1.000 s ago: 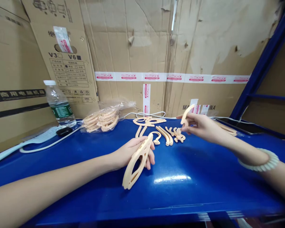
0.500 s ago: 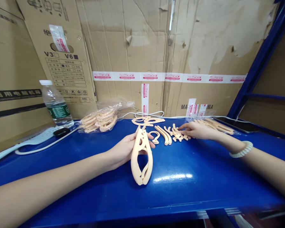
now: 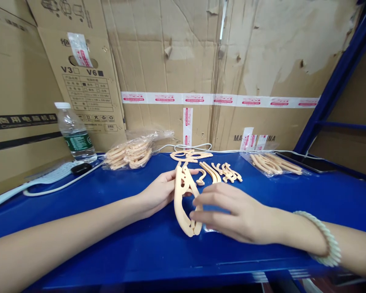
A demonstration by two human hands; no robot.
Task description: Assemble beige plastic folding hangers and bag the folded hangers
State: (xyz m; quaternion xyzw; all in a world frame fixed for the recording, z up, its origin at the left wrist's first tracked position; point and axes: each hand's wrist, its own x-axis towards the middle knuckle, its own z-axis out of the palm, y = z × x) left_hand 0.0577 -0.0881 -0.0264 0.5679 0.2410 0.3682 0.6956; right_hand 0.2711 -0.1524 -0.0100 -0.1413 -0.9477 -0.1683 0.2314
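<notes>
My left hand (image 3: 160,194) is closed around the upper part of a beige plastic folding hanger (image 3: 179,203), which is held above the table with its arms folded down. Bent fingers of my right hand (image 3: 234,211) lie over the hanger's right arm and hide part of it. Whether a small piece is also in that hand I cannot make out. Just behind the hanger is a loose beige hook (image 3: 201,178). Beside it lie slim curved strips (image 3: 212,171) and a small pile of short curved pieces (image 3: 228,172).
More hanger parts (image 3: 190,155) lie at the back. Clear bags of beige parts sit left (image 3: 129,154) and right (image 3: 271,163). A water bottle (image 3: 76,136), a black object (image 3: 81,168) and a white cable (image 3: 49,193) are at left. A dark tablet-like device (image 3: 311,162) rests far right. Cardboard (image 3: 171,61) walls the back.
My right hand has come from the small pieces at the back right to the hanger's right arm. The hanger has shifted and tilted slightly to the right in my left hand.
</notes>
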